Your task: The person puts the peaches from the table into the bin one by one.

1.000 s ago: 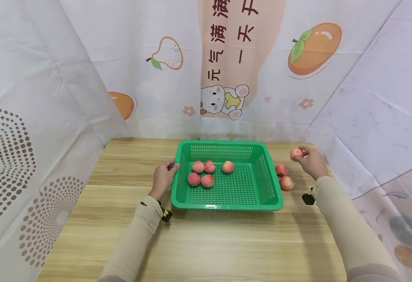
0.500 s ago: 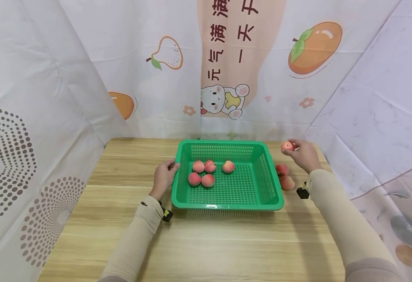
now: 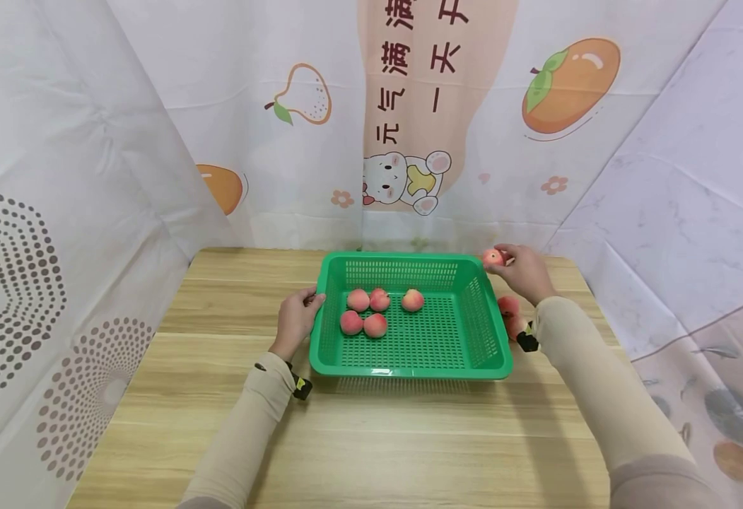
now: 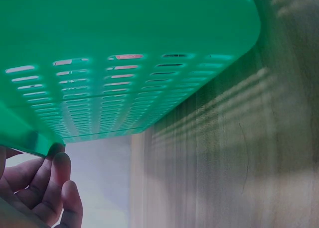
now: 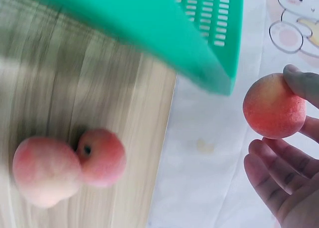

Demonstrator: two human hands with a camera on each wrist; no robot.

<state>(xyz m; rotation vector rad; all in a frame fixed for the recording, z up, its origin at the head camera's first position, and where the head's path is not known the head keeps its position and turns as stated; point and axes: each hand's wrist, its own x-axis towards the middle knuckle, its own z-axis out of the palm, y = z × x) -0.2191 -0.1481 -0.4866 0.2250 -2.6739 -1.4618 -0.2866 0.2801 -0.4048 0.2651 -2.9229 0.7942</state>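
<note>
Spanning wood-grain table (image 3: 346,438), fruit-print cloth backdrop (image 3: 269,141) behind w/ text.

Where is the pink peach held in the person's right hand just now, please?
In the head view, the pink peach is pinched in the right hand above the far right corner of the green plastic basket.
</note>
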